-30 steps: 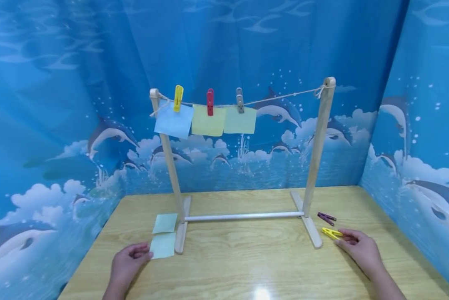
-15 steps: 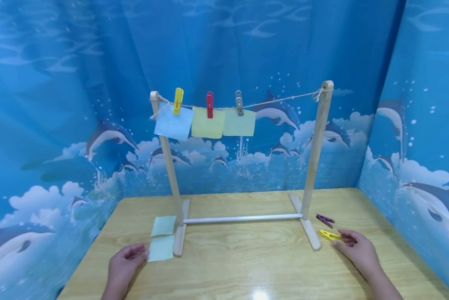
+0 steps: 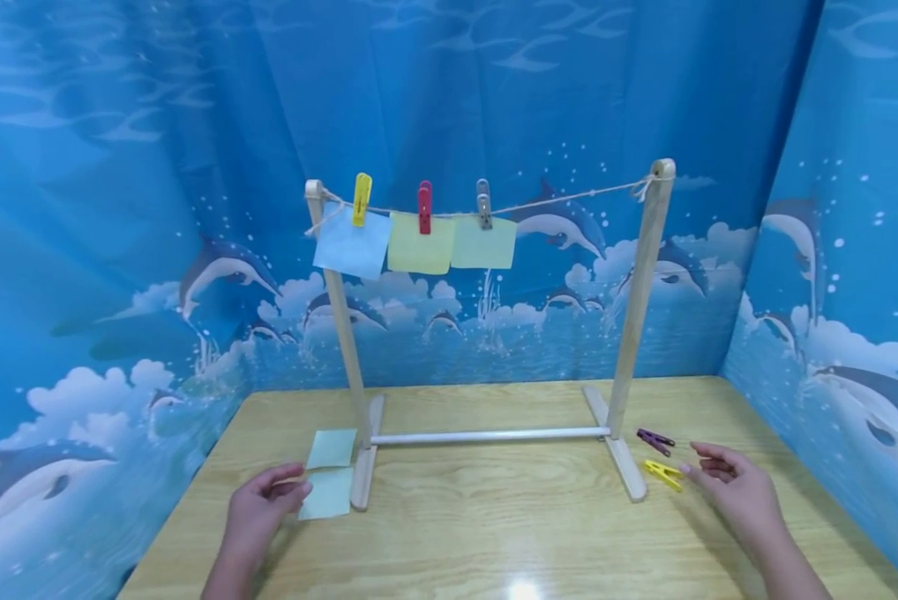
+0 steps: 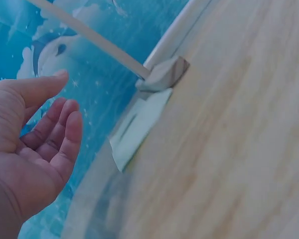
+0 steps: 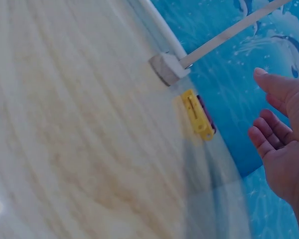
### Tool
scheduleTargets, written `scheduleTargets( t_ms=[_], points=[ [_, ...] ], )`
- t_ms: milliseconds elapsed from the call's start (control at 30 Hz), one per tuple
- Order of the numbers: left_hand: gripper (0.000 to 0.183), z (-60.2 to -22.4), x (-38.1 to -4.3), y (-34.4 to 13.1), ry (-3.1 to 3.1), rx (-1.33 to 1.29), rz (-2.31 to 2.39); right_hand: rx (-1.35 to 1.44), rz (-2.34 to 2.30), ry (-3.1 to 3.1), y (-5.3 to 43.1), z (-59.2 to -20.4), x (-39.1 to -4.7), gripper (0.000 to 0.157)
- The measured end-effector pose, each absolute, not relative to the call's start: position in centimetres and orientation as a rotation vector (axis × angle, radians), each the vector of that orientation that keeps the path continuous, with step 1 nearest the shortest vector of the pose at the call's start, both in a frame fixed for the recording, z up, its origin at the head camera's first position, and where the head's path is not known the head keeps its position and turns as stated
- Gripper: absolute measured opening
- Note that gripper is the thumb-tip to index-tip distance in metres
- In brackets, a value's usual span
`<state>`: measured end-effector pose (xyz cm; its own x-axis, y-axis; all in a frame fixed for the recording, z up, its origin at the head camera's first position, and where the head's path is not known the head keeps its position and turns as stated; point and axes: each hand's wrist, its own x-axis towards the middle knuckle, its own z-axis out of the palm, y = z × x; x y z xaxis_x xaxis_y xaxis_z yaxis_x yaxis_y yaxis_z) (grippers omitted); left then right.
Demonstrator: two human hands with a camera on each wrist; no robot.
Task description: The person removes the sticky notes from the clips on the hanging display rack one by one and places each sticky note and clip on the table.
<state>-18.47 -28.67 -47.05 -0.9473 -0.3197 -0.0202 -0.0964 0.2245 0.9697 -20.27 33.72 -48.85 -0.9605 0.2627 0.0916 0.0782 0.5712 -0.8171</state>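
Observation:
My left hand (image 3: 261, 508) hovers beside two pale green paper squares, with its fingers relaxed and nothing between them. In the head view its fingertips overlap the left edge of the nearer square (image 3: 327, 493); the farther square (image 3: 332, 448) lies just behind. On the other side, my right hand (image 3: 741, 492) is raised with loosely bent, parted fingers and holds nothing. Its thumb tip is close to a yellow clothespin (image 3: 662, 475) lying on the table. A dark purple clothespin (image 3: 656, 442) lies behind the yellow one, partly hidden by it in the right wrist view.
Between the hands stands a wooden frame (image 3: 635, 308) with a string (image 3: 561, 197) across its top. Clothespins hold a blue paper (image 3: 351, 243), a yellow paper (image 3: 421, 250) and a pale green paper (image 3: 486, 246) on it. A dolphin-print curtain (image 3: 449, 100) surrounds the table (image 3: 479, 517).
Both hands have lifted a little: the left from the nearer paper's edge, the right away from the yellow clothespin as its fingers spread. The papers and clothespins stay in place.

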Motion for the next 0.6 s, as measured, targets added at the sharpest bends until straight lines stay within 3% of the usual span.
scheduleTargets(
  t_ms=[200, 600],
  points=[
    [0.050, -45.8, -18.9, -27.6, -2.325, 0.322, -1.812, -0.228, 1.379, -2.591, 33.1, -46.8, -20.2, 0.067],
    [0.041, -43.3, -19.2, -24.8, -2.291, 0.238, -1.866, -0.013, 1.409, -2.495, 32.2, -44.0, -20.1, 0.051]
  ],
)
